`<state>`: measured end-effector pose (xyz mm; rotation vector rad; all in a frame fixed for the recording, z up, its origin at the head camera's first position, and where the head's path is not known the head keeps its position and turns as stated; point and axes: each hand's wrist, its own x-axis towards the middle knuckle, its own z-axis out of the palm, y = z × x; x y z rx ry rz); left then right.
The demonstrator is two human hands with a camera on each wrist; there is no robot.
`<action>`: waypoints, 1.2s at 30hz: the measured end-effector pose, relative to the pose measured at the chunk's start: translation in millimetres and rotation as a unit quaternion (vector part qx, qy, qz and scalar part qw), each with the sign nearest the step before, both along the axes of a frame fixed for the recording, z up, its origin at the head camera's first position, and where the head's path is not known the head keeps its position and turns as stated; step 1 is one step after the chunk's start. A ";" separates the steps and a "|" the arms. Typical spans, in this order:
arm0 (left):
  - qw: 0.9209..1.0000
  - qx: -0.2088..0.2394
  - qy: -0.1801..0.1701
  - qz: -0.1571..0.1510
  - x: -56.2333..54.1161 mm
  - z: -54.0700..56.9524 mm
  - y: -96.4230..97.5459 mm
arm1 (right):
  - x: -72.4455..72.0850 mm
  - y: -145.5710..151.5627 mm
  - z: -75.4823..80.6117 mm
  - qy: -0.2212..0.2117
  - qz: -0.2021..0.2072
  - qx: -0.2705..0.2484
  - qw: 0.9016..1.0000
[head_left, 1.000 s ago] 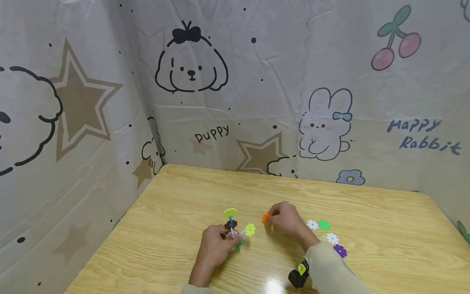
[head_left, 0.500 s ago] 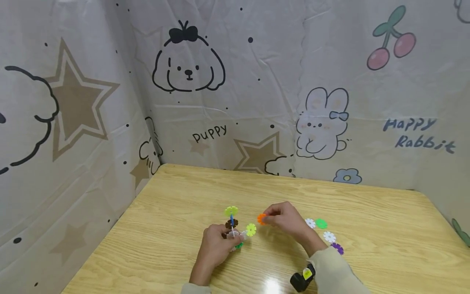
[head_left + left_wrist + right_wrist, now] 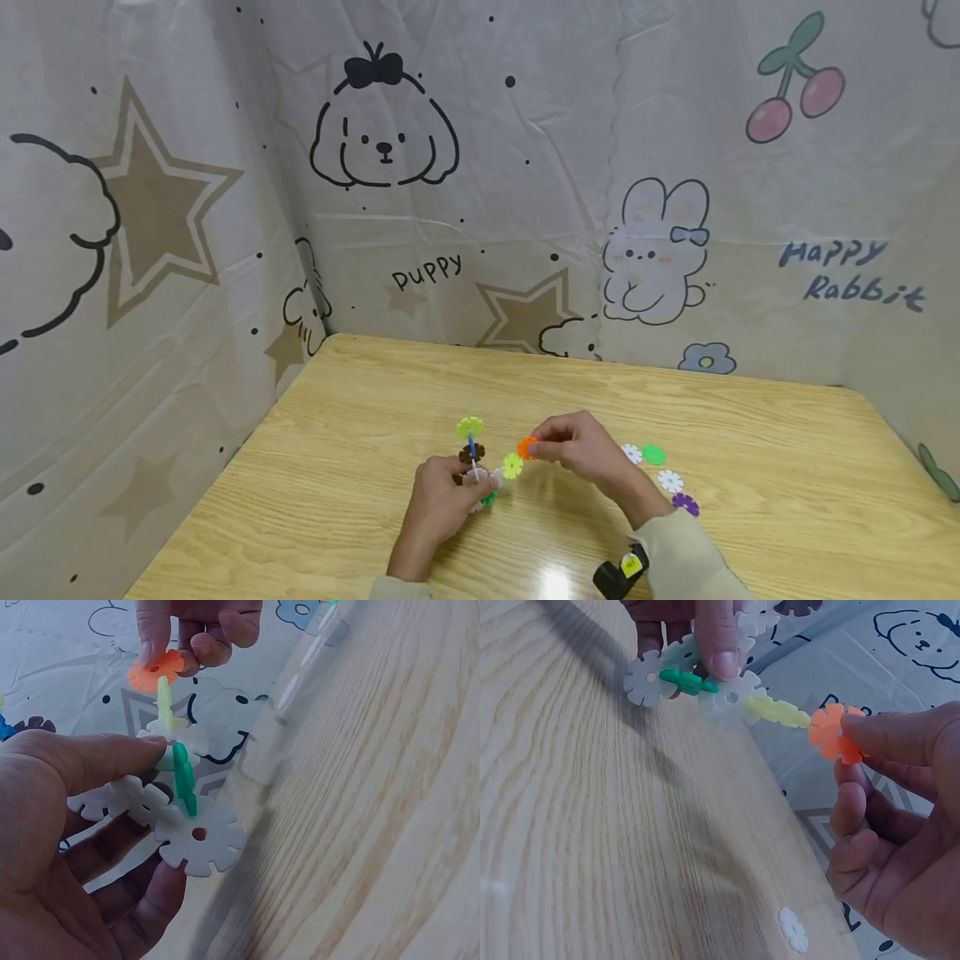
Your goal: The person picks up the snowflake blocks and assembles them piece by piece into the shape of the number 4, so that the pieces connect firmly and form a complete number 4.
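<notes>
My left hand (image 3: 442, 500) grips a cluster of joined snowflake discs between thumb and fingers. White discs (image 3: 201, 844), a green disc (image 3: 184, 780), a brown disc (image 3: 472, 454), a blue piece and yellow-green discs (image 3: 512, 467) make up the cluster. My right hand (image 3: 588, 450) pinches an orange snowflake disc (image 3: 831, 733) between thumb and forefinger. In the right wrist view the orange disc's edge meets the outer yellow-green disc (image 3: 778, 711); how deep their slots engage, I cannot tell. Part of the cluster is hidden behind the left fingers.
Loose on the table (image 3: 360, 417) to the right lie white discs (image 3: 670, 481), a green disc (image 3: 653, 454) and a purple disc (image 3: 686, 504). A black object with a yellow label (image 3: 621, 572) is by my right sleeve. Printed curtains (image 3: 525, 167) stand behind the table.
My right hand has moved left with the orange disc, from apart to touching the yellow-green disc. The left hand has stayed nearly in place with the cluster.
</notes>
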<state>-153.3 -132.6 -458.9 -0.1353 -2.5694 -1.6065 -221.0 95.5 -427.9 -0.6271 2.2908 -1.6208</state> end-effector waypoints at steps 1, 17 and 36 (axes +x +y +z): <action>1.000 0.000 0.001 0.001 0.1 0.1 0.4 | 0.2 0.2 -0.1 -0.001 0.002 -0.002 1.000; 1.000 0.006 0.019 0.009 -0.1 0.4 3.6 | 1.2 0.8 -3.4 0.027 0.012 -0.010 1.000; 0.997 0.008 0.052 0.060 2.4 -2.5 12.8 | 6.2 -6.0 -11.3 0.045 -0.043 -0.017 0.998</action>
